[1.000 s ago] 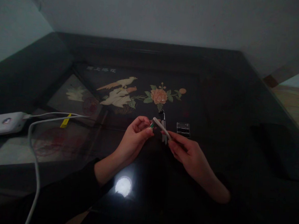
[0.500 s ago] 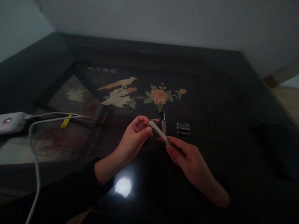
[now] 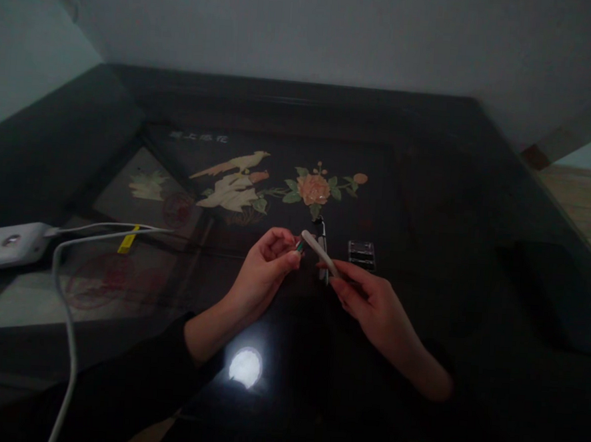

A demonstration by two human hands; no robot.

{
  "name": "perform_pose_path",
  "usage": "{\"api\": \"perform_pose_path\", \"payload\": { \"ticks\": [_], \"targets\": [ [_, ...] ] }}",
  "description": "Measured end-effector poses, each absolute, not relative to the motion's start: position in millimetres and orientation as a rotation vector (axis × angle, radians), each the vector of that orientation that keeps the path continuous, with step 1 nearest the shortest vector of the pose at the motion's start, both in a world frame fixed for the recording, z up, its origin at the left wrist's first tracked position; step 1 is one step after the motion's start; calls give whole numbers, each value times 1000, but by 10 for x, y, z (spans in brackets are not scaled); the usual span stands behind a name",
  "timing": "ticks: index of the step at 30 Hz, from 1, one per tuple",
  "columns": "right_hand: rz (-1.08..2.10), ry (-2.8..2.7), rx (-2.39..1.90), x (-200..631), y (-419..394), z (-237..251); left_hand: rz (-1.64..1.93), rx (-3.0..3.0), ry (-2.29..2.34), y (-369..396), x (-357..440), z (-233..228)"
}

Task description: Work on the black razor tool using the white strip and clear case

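My right hand is closed around the near end of a slim whitish stick-like piece, which slants up toward the left. Its far end lies close beside the fingertips of my left hand. Between my left thumb and fingers is a small greenish piece, too small and dark to name. Behind the stick, a thin dark and silvery object lies on the table, partly covered by the stick and my right fingers. A small clear case with dark contents rests just beyond my right hand.
The dark glossy table bears a bird-and-flower picture. At left lie a white power bank-like box and a white cable with a yellow tag. A dark flat object is at right.
The far end of the stick has shifted slightly right and away from my left fingertips, showing more of the greenish piece. My right hand has moved a little; my left stays nearly in place.
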State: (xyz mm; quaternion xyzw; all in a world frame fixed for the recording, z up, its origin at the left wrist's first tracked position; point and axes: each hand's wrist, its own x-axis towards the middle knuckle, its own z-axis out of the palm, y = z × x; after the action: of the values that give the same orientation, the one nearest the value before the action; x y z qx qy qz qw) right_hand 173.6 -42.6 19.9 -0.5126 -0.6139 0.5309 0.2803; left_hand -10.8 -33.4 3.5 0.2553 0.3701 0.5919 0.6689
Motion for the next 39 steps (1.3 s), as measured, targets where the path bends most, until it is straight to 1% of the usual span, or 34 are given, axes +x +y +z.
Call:
{"api": "perform_pose_path", "payload": {
  "ticks": [8,18,20,29,35,39],
  "targets": [
    [1410,-1649,-1334,1739,-441,181,1326,570,816,-331,-114,24],
    [1697,-1555,-1176,1679,-533,291,1352,565,782,-320,-111,35],
    [1676,-1565,-1195,1682,-524,300,1351,570,783,-322,-116,26],
    [1382,-1663,-1343,1739,-458,184,1332,546,781,-334,-109,36],
    [1322,-1676,-1391,1734,-455,204,1322,549,777,-337,-109,40],
    [1366,-1698,-1337,1722,-481,227,1315,554,783,-339,-111,46]
  ]
}}
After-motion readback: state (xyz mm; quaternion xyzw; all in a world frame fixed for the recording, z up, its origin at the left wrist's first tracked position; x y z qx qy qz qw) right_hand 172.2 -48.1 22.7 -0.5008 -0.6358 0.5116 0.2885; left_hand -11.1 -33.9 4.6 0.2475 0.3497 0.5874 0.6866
